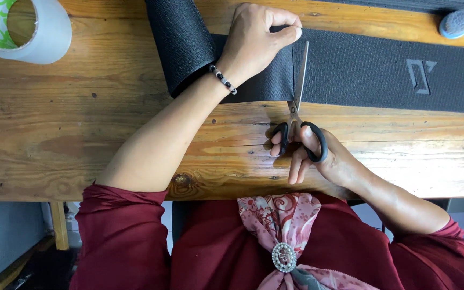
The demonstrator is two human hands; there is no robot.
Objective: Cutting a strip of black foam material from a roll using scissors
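- Left hand (pixel 256 40) pinches the top edge of the black band (pixel 361 67), thumb and forefinger closed on it, rest of the hand pressing the fabric down just left of the cut line.
- Right hand (pixel 310 153) holds the scissors (pixel 298 102): fingers through the black loops, firm grip, handles over bare wood just below the band.
- I see the blades close together, pointing away from the body, lying across the band's width. Tip ends near the left fingertips.
- Band runs left to right across the wooden table (pixel 81 134); its left end curls up into a loose roll (pixel 181 43).
- Pale logo mark (pixel 421 75) on the band, well right of the scissors.
- Tape roll (pixel 38 32) at top-left corner, well apart from both hands.
- Blue-handled brush (pixel 460 22) at top right, past the band's far edge.
- Beaded bracelet (pixel 222 79) on the left wrist.
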